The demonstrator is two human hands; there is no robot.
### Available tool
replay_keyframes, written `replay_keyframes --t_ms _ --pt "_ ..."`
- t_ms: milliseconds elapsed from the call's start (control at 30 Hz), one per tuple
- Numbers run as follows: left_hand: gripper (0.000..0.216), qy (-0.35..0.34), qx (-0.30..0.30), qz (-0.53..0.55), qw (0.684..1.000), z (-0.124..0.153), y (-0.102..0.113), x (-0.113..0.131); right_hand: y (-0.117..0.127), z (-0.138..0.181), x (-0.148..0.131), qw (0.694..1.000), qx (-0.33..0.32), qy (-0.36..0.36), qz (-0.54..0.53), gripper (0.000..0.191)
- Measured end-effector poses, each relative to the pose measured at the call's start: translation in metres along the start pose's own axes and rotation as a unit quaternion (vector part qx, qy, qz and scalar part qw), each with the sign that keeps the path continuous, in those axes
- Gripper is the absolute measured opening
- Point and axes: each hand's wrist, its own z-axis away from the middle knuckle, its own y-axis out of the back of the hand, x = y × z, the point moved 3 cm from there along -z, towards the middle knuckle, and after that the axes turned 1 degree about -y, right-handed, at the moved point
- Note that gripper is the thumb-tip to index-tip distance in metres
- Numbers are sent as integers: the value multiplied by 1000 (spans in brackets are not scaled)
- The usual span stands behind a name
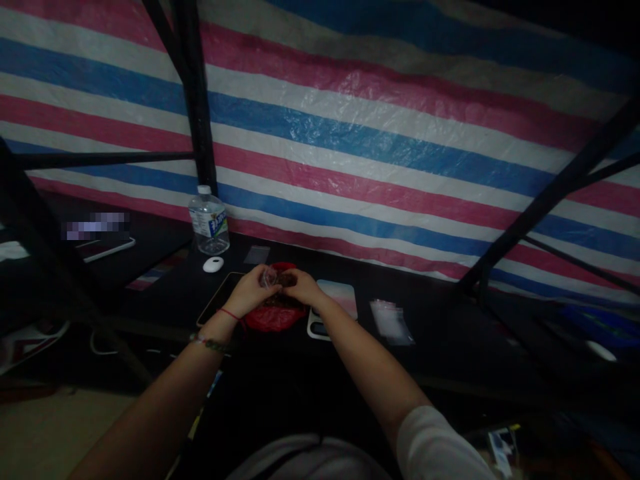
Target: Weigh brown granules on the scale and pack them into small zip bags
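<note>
Both my hands meet over a red plastic bag (274, 317) lying on the dark table (450, 333). My left hand (249, 291) is closed, pinching a small clear plastic bag (269, 277) at its top. My right hand (301, 287) is closed too, its fingers pressed against the same small bag from the right. Something dark sits between the fingertips; I cannot make out what it is. A red string and a beaded band circle my left wrist.
A water bottle (209, 225) and a white oval object (213, 265) stand behind left. A phone (335, 308) lies right of the red bag, a dark tablet (216, 301) left of it. Small clear bags (391, 321) lie further right. A striped tarp (380, 133) and black poles (195, 93) back the table.
</note>
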Motion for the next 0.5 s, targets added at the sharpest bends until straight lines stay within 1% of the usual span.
replay_keyframes --t_ms 67,200,333,433,500 --pt "35 -7 2 -5 1000 1 -2 1 -1 1 -5 1000 -5 5 10 37" --pt "33 12 17 2 1000 0 -4 -3 -3 1 -8 1000 -12 0 3 38" --pt "35 12 8 13 1000 -2 -4 -5 -4 -1 -5 1000 -13 -3 -4 41" --pt "37 10 9 36 999 -2 -4 -3 1 0 -2 1000 -10 -5 -21 39" --pt "39 9 21 61 998 -1 -2 -2 9 2 1 999 -11 -5 -34 41"
